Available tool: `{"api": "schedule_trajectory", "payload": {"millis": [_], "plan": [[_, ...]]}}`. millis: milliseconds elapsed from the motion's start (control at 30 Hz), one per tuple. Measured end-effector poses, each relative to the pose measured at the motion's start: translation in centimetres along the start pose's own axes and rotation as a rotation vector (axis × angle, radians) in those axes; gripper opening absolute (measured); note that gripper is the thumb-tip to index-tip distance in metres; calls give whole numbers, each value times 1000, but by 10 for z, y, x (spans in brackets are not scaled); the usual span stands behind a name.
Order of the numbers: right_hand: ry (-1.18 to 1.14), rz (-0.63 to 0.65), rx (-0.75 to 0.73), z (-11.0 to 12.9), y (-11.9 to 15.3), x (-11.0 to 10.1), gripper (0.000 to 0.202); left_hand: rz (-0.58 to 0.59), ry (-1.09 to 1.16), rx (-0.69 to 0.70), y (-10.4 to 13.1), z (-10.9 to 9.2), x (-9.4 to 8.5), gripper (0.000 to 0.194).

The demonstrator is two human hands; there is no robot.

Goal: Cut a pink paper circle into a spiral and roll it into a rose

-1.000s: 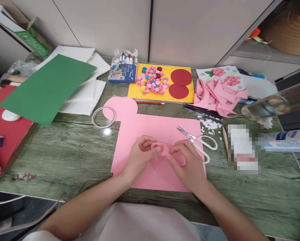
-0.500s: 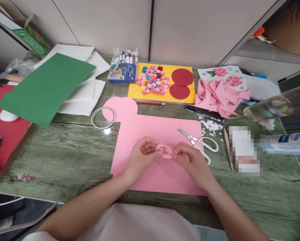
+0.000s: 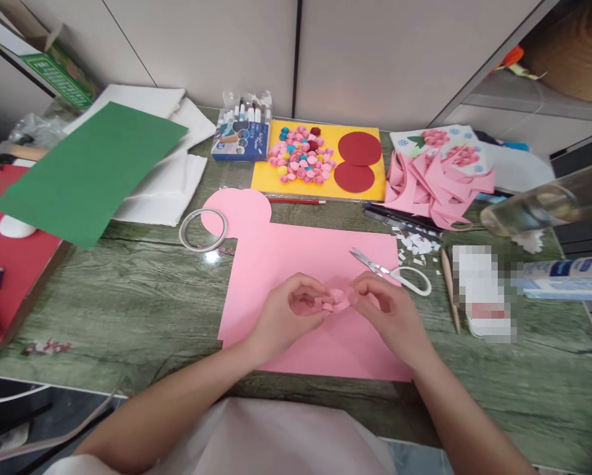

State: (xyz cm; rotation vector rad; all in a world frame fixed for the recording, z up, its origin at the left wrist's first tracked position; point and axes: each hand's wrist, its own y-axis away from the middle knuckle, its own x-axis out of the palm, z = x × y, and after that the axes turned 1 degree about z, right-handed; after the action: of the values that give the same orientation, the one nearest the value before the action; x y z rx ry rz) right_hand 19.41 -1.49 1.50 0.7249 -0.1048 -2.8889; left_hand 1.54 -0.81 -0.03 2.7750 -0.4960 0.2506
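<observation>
A curled pink paper strip (image 3: 336, 298) is held between my two hands, above a large pink paper sheet (image 3: 276, 277). The fingers and thumb of my left hand (image 3: 296, 307) pinch its coiled end. My right hand (image 3: 387, 310) grips the other end between thumb and fingers. White-handled scissors (image 3: 409, 277) lie with slightly parted blades on the sheet's right side, one handle loop hidden behind my right hand. Pink paper circles (image 3: 239, 211) overlap the sheet's upper left corner, and a roll of tape (image 3: 182, 231) rests partly on them.
Behind, a yellow sheet (image 3: 261, 178) carries many small paper coils (image 3: 303, 158) and two dark red circles (image 3: 359, 148). Pink paper offcuts (image 3: 439, 188) are heaped at the right, near white paper bits (image 3: 417, 243). A marker box (image 3: 241, 142) and green sheet (image 3: 93, 168) stand left.
The pink strip's open loop has become a smaller coil near my left fingers. Both hands have shifted slightly right, and my right hand now covers the lower scissor handle.
</observation>
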Motion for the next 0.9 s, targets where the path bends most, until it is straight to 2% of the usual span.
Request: {"api": "schedule_trajectory", "payload": {"millis": [300,467,567,733,900], "plan": [[354,-195,-286,2,5,10,11,3,-204,20,2,1,1,14],[327,-266,-270,1,8,13,3,-67,67,-58,-3,5,-4,23],[317,-314,-255,2,9,14,5,-105,245,-109,-7,8,-8,25],[339,-274,-289,5,11,21,7,-59,404,-133,-7,7,-7,22],[303,-212,-254,7,10,26,8,-71,327,-90,-4,10,-5,26]]}}
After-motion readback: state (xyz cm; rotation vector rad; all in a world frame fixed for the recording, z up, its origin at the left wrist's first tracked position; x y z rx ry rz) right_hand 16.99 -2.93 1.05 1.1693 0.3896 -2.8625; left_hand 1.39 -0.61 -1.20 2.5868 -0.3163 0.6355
